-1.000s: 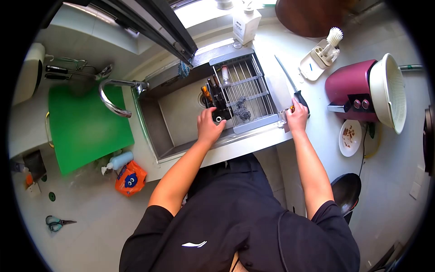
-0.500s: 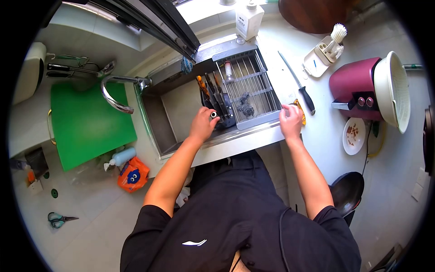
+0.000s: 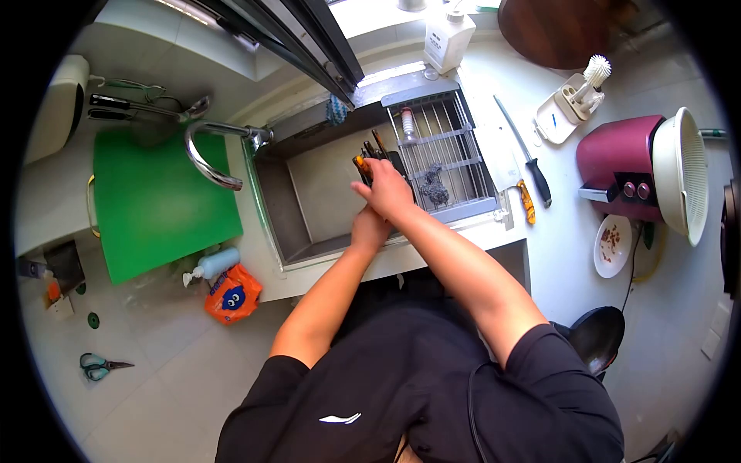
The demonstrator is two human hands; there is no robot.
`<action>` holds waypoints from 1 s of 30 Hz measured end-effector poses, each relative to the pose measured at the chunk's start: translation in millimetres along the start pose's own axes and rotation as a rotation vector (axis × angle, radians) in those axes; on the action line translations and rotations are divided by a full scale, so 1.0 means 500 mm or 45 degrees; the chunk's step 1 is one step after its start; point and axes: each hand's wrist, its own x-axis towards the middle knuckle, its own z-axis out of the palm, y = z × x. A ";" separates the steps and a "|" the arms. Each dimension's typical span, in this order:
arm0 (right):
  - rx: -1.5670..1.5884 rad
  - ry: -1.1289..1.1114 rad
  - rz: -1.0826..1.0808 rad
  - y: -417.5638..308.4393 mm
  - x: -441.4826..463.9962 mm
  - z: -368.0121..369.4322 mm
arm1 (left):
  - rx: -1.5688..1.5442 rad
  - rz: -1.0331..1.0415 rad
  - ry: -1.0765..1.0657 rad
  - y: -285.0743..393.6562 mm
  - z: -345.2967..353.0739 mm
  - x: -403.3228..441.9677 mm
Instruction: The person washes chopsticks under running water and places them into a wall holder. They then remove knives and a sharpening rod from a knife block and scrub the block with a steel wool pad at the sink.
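Observation:
Several dark and orange-handled utensils [image 3: 373,148] stand in the sink [image 3: 323,202], beside the grey drying rack [image 3: 455,147]. My right hand [image 3: 389,188] reaches across over them, its fingers at the orange handle; what it grips is partly hidden. Below and partly under it, my left hand [image 3: 370,230] is near the sink's front edge, its fingers hidden by my right hand. On the counter right of the sink lie a cleaver [image 3: 507,171] with an orange-patterned handle and a long, narrow black-handled knife [image 3: 538,182].
Steel wool [image 3: 435,188] and a small bottle [image 3: 407,125] rest on the rack. The faucet [image 3: 208,166] arches over the sink's left side. A green board [image 3: 166,204] lies left, a maroon appliance [image 3: 617,158] and white plate [image 3: 612,245] right.
My right hand has left the cleaver's handle at the right and crossed over to the utensils in the sink, covering part of my left hand. The cleaver now lies in full view beside the long knife.

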 end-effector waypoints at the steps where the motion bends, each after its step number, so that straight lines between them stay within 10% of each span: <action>1: 0.024 0.011 0.075 -0.008 0.019 0.009 | 0.000 -0.083 0.033 0.002 0.000 0.000; 11: -0.035 0.827 -0.550 -0.143 0.016 -0.296 | 0.042 0.357 0.152 -0.031 0.015 -0.003; 17: 1.347 0.934 0.249 0.116 -0.117 -0.471 | 0.023 0.309 0.108 -0.031 0.013 0.006; 30: 1.820 1.184 0.764 0.372 -0.255 -0.319 | 0.078 0.396 0.125 -0.031 0.019 0.021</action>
